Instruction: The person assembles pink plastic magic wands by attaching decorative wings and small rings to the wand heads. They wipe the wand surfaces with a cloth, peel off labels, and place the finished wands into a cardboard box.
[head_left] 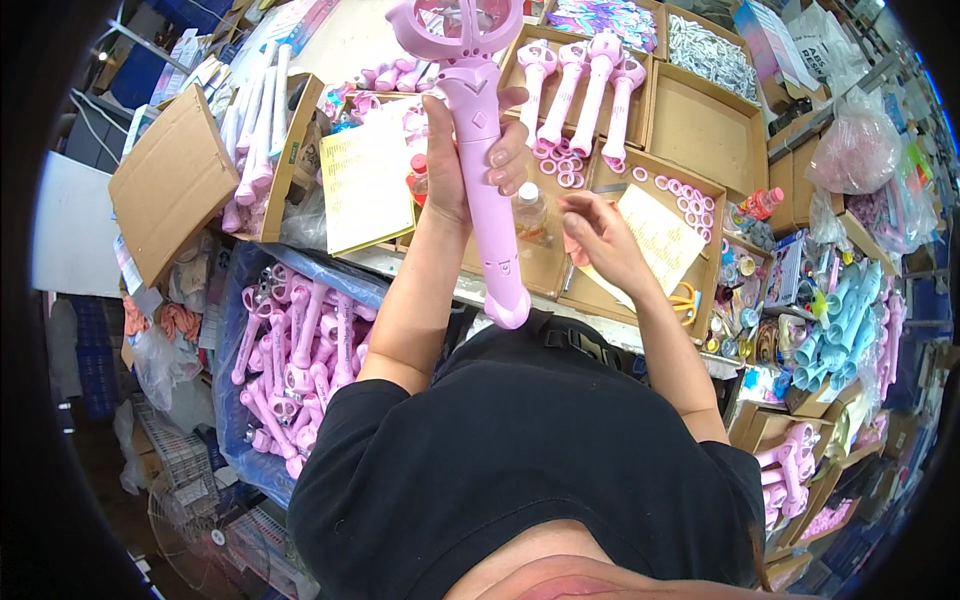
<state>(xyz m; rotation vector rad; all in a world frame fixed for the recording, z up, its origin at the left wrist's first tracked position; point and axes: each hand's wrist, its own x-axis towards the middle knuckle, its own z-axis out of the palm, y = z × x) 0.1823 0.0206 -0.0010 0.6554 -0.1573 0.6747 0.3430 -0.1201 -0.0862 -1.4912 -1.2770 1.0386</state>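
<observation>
My left hand (470, 150) is wrapped around the handle of a big pink toy wand (490, 220). It holds the wand upright in front of me, with the ring-shaped head at the top of the view. My right hand (600, 235) hovers just right of the wand's lower handle, over a cardboard tray (610, 180) and a yellow paper sheet (665, 240). Its fingertips are pinched together; I cannot tell whether something small sits between them. A small clear bottle (530, 212) stands between my hands.
A blue bag of pink wand parts (300, 360) sits at lower left. Several finished pink wands (580, 80) lie in a box at the top, with loose pink rings (690, 195) beside them. Yellow scissors (685, 300) and light-blue tubes (840, 320) are at right.
</observation>
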